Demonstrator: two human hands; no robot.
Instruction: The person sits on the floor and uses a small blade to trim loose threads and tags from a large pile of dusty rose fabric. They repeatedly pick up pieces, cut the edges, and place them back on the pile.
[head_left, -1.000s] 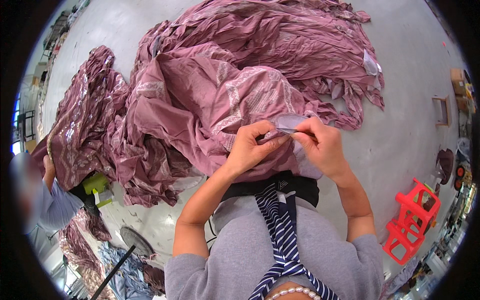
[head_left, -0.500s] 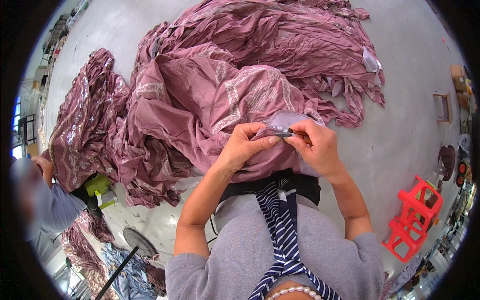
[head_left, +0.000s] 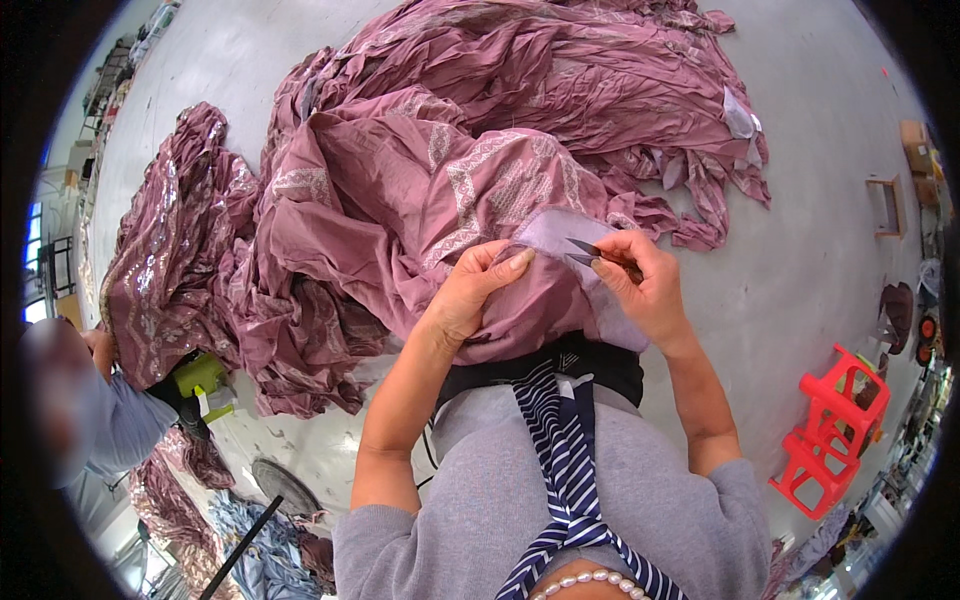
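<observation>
The left hand pinches the mauve cloth beside its pale lilac panel, I judge to steady it; from here I see the right hand gripping dark snips, blades parted over that panel. The cloth bunches by the black waistband.

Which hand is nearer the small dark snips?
Right: the right hand holds the snips, blades open over the pale lilac strip. The left hand is apart from them, to their left, pinching the mauve fabric.
</observation>
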